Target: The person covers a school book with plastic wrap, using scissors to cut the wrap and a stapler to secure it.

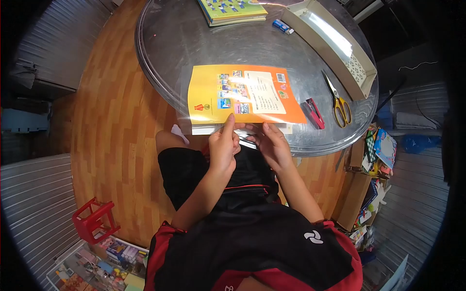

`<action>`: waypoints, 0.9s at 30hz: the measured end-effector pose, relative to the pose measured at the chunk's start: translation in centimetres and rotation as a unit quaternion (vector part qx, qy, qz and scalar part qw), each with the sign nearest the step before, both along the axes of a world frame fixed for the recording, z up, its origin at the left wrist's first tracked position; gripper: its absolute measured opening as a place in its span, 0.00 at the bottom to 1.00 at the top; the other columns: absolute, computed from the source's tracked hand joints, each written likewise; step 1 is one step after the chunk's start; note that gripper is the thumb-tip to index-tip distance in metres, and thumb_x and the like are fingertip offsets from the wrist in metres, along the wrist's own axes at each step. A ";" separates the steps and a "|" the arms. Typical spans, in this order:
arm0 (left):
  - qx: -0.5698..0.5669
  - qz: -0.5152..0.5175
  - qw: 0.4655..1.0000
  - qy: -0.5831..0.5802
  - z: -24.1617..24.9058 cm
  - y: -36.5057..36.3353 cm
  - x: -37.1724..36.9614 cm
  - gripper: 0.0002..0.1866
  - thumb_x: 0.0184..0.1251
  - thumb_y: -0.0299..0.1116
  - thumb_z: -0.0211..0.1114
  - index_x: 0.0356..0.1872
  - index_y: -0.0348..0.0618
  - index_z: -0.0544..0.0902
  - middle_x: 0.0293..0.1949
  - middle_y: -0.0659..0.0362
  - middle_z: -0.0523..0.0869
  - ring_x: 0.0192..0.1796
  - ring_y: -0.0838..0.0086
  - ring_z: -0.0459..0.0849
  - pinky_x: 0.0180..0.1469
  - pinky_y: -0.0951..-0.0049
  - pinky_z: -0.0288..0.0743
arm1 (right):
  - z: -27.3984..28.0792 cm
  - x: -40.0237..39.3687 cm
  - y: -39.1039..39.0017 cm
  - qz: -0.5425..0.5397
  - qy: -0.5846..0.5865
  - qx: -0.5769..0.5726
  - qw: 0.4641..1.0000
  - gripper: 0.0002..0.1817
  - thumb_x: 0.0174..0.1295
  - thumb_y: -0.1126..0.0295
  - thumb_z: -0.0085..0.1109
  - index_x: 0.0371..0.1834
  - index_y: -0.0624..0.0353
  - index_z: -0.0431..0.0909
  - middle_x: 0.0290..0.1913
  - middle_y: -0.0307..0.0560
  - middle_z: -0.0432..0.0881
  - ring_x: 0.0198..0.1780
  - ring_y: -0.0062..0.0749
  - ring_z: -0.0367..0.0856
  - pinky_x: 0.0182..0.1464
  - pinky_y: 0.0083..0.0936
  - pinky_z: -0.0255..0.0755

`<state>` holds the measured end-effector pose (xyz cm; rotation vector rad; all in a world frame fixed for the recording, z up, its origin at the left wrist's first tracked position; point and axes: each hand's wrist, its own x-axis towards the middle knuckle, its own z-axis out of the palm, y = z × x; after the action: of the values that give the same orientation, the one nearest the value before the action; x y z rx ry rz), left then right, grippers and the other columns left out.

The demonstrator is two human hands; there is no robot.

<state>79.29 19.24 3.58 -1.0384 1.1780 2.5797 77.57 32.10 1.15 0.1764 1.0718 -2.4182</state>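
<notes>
A book (228, 87) with a shiny yellow-and-orange cover lies at the near edge of the round table, small pictures and a white text panel facing up. Clear plastic seems to stick out past its left side. My left hand (223, 148) pinches the near edge, thumb on top and the other fingers curled below. Close beside it, my right hand (274, 146) grips the same edge with its thumb on the cover; its fingers are partly hidden underneath. White pages (206, 130) show under the cover. To the right lie a red-and-black stapler (314, 114) and yellow-handled scissors (341, 110).
On the dark round table (170, 48) are a stack of books (235, 18), a small blue box (281, 25) and a long pale box (335, 43). A red stool (94, 220) stands on the wooden floor. Boxes of books (383, 150) sit at the right.
</notes>
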 end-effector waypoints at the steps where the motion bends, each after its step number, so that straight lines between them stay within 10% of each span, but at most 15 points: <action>1: 0.001 -0.002 1.000 -0.001 0.0 0.2 -0.1 0.17 0.62 0.42 0.55 0.29 0.34 0.75 0.08 0.69 0.61 0.09 0.88 0.54 0.12 0.87 0.46 | 0.3 0.0 0.0 -0.003 -0.007 -0.008 1.000 0.15 0.62 0.66 0.45 0.47 0.63 0.70 0.47 0.46 0.74 0.50 0.31 0.71 0.46 0.30 0.67; 8: -0.126 0.038 0.986 0.103 -1.2 0.4 -0.3 0.13 0.61 0.35 0.56 0.20 0.39 0.75 0.10 0.69 0.63 0.12 0.89 0.55 0.14 0.86 0.46 | 0.1 0.0 0.4 -0.001 -0.023 -0.011 1.000 0.15 0.62 0.65 0.45 0.48 0.62 0.70 0.47 0.47 0.74 0.52 0.34 0.71 0.46 0.31 0.68; 16: -0.198 0.030 0.974 0.106 -2.4 0.4 0.2 0.15 0.60 0.33 0.58 0.14 0.42 0.73 0.12 0.68 0.66 0.15 0.89 0.58 0.17 0.86 0.48 | 2.5 -0.1 0.2 0.124 -0.131 0.154 0.971 0.22 0.60 0.56 0.48 0.39 0.69 0.73 0.31 0.49 0.79 0.25 0.26 0.78 0.19 0.17 0.71; 27: 0.042 0.019 0.999 -0.015 -4.3 -0.4 1.5 0.07 0.59 0.32 0.59 0.37 0.43 0.76 0.32 0.62 0.78 0.31 0.80 0.77 0.27 0.82 0.65 | 0.5 -0.5 0.6 0.029 -0.177 0.159 0.971 0.11 0.56 0.67 0.54 0.32 0.66 0.73 0.31 0.50 0.79 0.26 0.24 0.77 0.19 0.17 0.70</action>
<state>80.80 18.86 -0.76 -1.0880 1.0441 2.6065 77.12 32.75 1.67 0.6471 1.2613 -2.0453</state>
